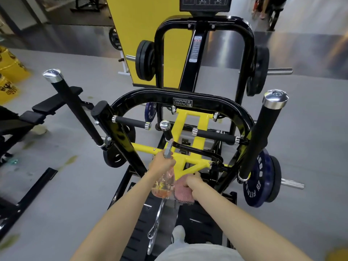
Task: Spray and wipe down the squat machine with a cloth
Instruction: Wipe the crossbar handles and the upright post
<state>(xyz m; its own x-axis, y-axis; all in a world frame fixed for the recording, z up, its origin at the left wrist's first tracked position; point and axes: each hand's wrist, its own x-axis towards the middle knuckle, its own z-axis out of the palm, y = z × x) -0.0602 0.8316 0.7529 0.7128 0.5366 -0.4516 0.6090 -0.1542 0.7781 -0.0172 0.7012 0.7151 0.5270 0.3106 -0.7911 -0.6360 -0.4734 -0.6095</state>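
Nameplate [182, 102] on the black top arch of the squat machine [207, 97] reads "HAMMER STRENGTH". Blue weight plate [255, 183] on the right sleeve shows "FITNESS", the rest unreadable. Sticker [195, 48] on the rear post, print too small to read. Left hand [163, 163]: grip wrapped round the neck of the spray bottle [163, 187], clear with pinkish liquid, nozzle aimed at the yellow frame [195, 162]. Right hand [190, 182]: grip bunched on a pink cloth [185, 194], just below that yellow frame. Grey rubber floor [75, 185], black bench [43, 110] to the left, yellow pillar [143, 34] behind, yellow drums [9, 72] at far left.
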